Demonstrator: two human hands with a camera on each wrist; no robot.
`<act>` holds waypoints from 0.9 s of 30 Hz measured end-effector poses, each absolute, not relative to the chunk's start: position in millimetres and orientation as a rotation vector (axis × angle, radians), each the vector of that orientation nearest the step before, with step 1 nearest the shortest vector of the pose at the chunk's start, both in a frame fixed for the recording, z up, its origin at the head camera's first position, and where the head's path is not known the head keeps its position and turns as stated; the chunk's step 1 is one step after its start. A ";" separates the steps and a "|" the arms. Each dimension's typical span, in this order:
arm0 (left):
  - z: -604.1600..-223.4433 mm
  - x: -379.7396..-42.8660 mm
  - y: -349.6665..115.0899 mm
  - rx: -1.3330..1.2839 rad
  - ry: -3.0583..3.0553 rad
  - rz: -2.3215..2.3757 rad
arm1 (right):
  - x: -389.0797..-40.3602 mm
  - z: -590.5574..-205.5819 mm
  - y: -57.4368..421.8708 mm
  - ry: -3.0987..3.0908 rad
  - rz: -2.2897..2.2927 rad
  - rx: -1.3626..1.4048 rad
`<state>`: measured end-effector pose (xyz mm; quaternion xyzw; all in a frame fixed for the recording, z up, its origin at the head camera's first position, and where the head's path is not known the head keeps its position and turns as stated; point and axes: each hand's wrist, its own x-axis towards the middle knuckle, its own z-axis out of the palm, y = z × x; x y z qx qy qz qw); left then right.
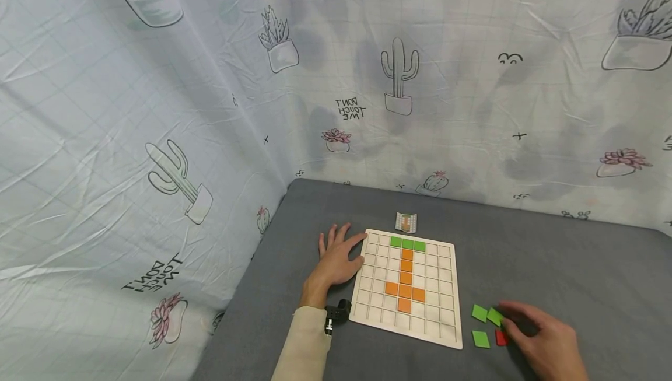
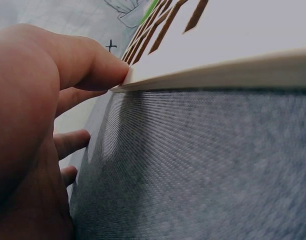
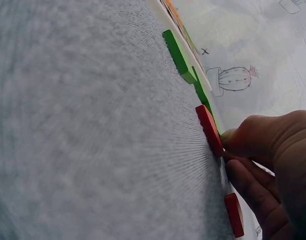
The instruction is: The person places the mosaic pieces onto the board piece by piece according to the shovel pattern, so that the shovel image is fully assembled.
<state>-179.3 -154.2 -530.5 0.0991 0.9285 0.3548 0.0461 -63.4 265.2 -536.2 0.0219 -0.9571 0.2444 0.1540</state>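
A pale grid board (image 1: 441,287) lies on the grey table, with three green tiles (image 1: 408,244) in a row near its far edge. Below them, several orange tiles (image 1: 406,278) form a column with a crossbar. My left hand (image 1: 336,261) has its fingers spread, thumb and index finger touching the board's left edge. To the right of the board, my right hand (image 1: 546,334) pinches a loose green tile (image 1: 494,317) at its right corner between thumb and index finger. Right below that tile lies a red tile (image 1: 501,338), close to the thumb.
Two more loose green tiles (image 1: 480,339) lie between the board and my right hand. Another red tile (image 3: 234,215) shows under the right fingers in the right wrist view. A small printed card (image 1: 406,223) lies beyond the board. Cactus-patterned cloth (image 1: 462,77) hangs behind the table.
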 end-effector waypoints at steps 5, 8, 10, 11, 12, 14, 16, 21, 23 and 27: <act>-528.9 -178.7 -154.8 0.314 2.823 1.102 | -62.4 -535.3 262.9 -2.735 0.697 0.081; -528.6 -178.6 -155.2 0.317 2.818 1.106 | -60.5 -534.0 262.0 -2.758 0.702 0.092; -528.7 -178.5 -155.4 0.316 2.818 1.105 | -58.9 -533.5 261.5 -2.775 0.716 0.103; -529.1 -178.7 -155.6 0.316 2.820 1.104 | -58.2 -533.3 261.3 -2.778 0.725 0.108; -529.1 -178.7 -155.6 0.315 2.821 1.103 | -57.6 -533.2 261.0 -2.778 0.732 0.114; -529.1 -178.7 -155.7 0.312 2.823 1.101 | -56.7 -533.5 260.4 -2.771 0.730 0.130; -529.1 -178.6 -155.6 0.310 2.825 1.099 | -56.3 -533.8 259.7 -2.759 0.720 0.135; -529.1 -178.6 -155.8 0.312 2.827 1.108 | -57.0 -534.2 258.6 -2.764 0.695 0.132; -529.5 -178.9 -155.8 0.314 2.829 1.109 | -57.1 -534.4 258.4 -2.765 0.688 0.130; -528.9 -178.6 -155.1 0.312 2.823 1.106 | -57.4 -535.0 259.3 -2.735 0.683 0.134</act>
